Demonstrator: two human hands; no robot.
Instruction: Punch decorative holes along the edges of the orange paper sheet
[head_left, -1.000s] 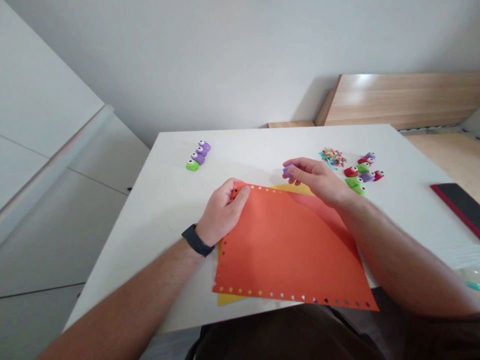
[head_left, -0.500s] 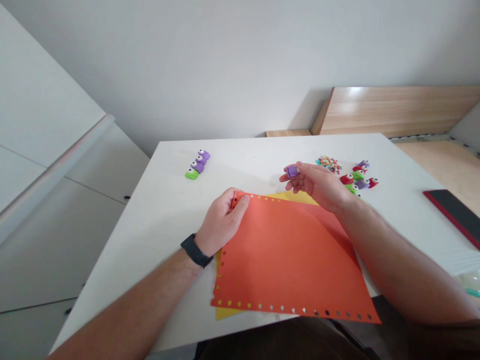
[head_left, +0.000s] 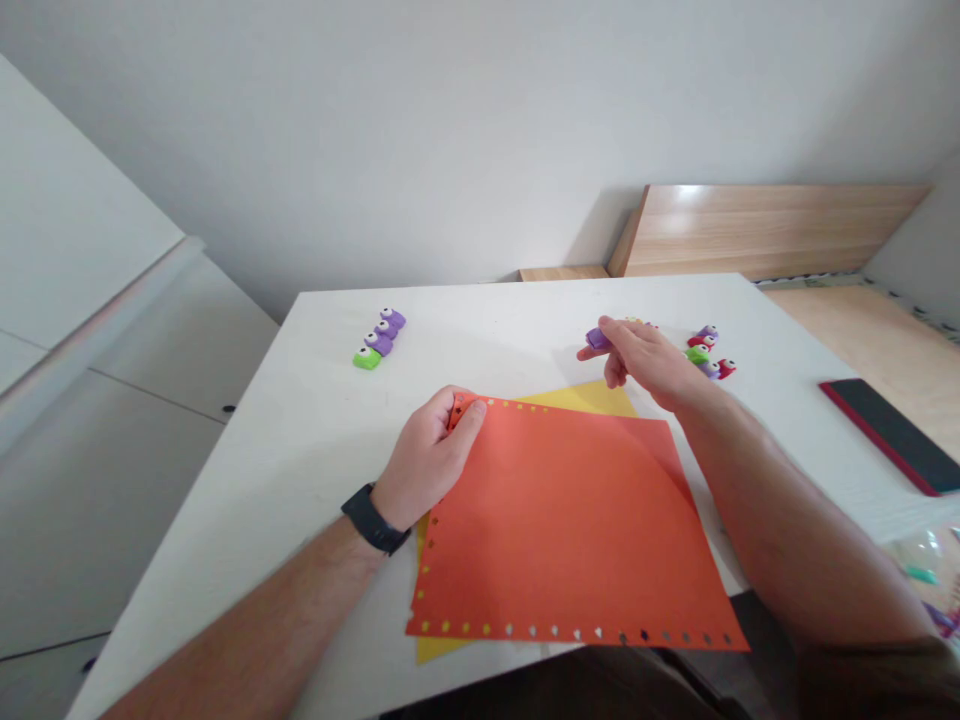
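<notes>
My left hand [head_left: 426, 455] is closed on the upper left corner of an orange sheet of paper [head_left: 570, 530], thumb on top. Star-shaped holes run along the sheet's left and bottom edges and part of its top edge. Under it lies a yellow sheet [head_left: 600, 397], mostly covered. Above the table past the sheet's far edge, my right hand [head_left: 645, 362] pinches a small purple craft punch [head_left: 598, 339] between thumb and fingers. It is apart from the paper.
Several purple and green punches with googly eyes [head_left: 384, 332] stand in a row at the back left. More red, green and purple ones [head_left: 705, 350] cluster beyond my right hand, beside partly hidden confetti [head_left: 637, 321]. A dark, red-edged flat case [head_left: 892, 430] lies at right.
My right hand has turned over with the purple punch, fingers now more curled, and now covers much of the confetti. My left hand still grips the same corner. The view has shifted slightly.
</notes>
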